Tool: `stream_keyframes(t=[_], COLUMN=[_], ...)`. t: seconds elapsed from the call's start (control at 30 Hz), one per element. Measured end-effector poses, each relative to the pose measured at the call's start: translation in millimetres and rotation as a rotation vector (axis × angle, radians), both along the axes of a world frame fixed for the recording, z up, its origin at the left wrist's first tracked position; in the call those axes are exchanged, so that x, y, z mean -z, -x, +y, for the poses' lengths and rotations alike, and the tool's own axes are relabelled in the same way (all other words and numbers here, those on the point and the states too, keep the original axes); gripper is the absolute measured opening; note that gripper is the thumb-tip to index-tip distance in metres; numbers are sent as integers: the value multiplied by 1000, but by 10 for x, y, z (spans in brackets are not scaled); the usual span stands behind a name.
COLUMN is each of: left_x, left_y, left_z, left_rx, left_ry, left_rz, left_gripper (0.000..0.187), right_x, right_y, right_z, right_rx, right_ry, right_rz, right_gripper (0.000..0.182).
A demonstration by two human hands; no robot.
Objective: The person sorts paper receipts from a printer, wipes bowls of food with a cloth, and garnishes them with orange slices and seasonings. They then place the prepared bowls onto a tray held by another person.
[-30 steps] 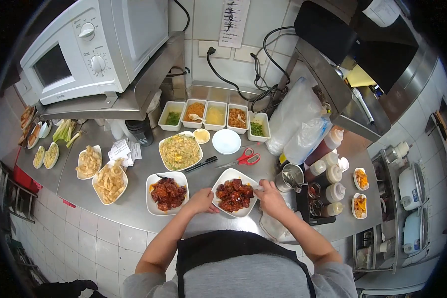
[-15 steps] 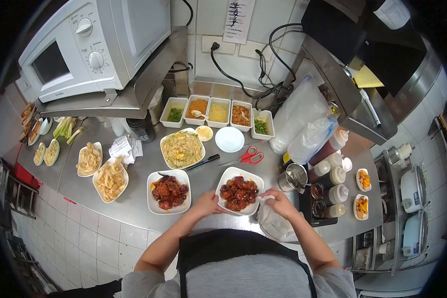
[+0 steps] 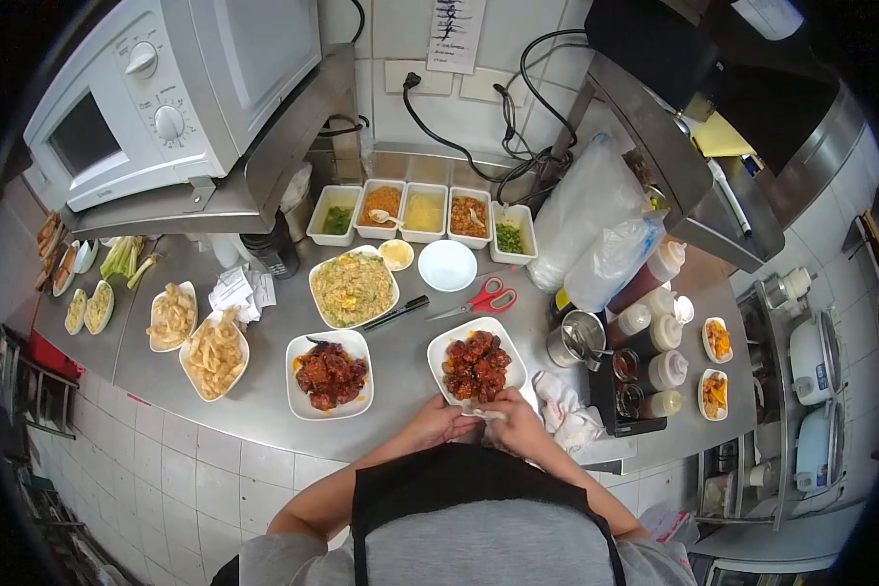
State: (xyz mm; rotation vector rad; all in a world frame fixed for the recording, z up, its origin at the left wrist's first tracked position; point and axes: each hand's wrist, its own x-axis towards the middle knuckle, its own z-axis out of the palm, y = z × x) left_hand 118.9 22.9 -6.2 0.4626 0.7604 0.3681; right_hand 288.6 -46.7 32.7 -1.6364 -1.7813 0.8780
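Note:
A white square bowl (image 3: 437, 363) of dark red glazed pieces (image 3: 477, 365) rests on the steel counter in front of me. My left hand (image 3: 439, 422) grips its near left edge. At the near rim, my right hand (image 3: 516, 424) pinches a small white piece of cloth or tissue (image 3: 482, 412). A crumpled white cloth (image 3: 568, 412) lies just right of that hand; whether the two are joined is unclear. To the left is a second white bowl (image 3: 298, 393) with similar glazed pieces. Behind stand a bowl of fried rice (image 3: 354, 289), a black marker (image 3: 398, 313) and red-handled scissors (image 3: 496, 294).
Several ingredient tubs (image 3: 425, 213) line the back. Two bowls of fried pieces (image 3: 215, 357) sit left. At right are a metal container (image 3: 576, 340), sauce bottles (image 3: 666, 334) and plastic bags (image 3: 610, 256). A microwave (image 3: 156, 98) stands on the upper left shelf.
My right hand has moved left from the bowl's right side to its near rim. My left hand has shifted toward the bowl's near edge. The cloth at right is now bunched farther right.

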Motion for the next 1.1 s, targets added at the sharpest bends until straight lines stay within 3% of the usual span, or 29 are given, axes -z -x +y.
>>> stream_keyframes(t=[0.03,0.17,0.23,0.27,0.33,0.4,0.53,0.6,0.63,0.7,0.8,0.97,1.0,1.1], left_x=[4,-35,-42,-61,-98,-32,19,-10,-12,59,108,221,302,517], left_y=[6,2,22,50,141,323,522,546,562,610,821,1373,1433,1495], left_z=[8,-2,4,17,60,102,115,102,94,15,-51,-74,-126,-299], left_rx=[-5,-34,-64,-69,-68,-49,-82,-161,-201,-250,-257,241,231,-86], left_ry=[-4,-45,-101,-111,-158,-251,-359,-437,-477,-529,-609,-726,-738,-743], left_rz=[0,-39,16,16,123,108,170,230,259,197,223,233,235,349], left_gripper=[38,43,46,46,43,40,36,39,40,42,47,40,40,26], right_x=[86,-95,-201,-176,-93,-88,-376,-566,-605,-566,-585,-514,-485,-319], right_y=[-106,-452,-435,-385,-267,-278,-227,-158,-125,-48,216,684,756,849], right_z=[11,10,-56,-84,-165,-88,354,725,937,1427,2009,2923,3095,3472], right_rx=[43,144,320,316,219,174,161,104,101,-15,-41,7,34,43], right_ry=[30,-32,2,-8,180,177,-38,-196,-205,-391,-536,-501,-513,-429], right_rz=[169,190,-247,-246,-690,-593,-470,-450,-447,-279,-268,-527,-652,-778], right_gripper=[30,37,53,53,69,73,66,46,46,27,18,18,20,21])
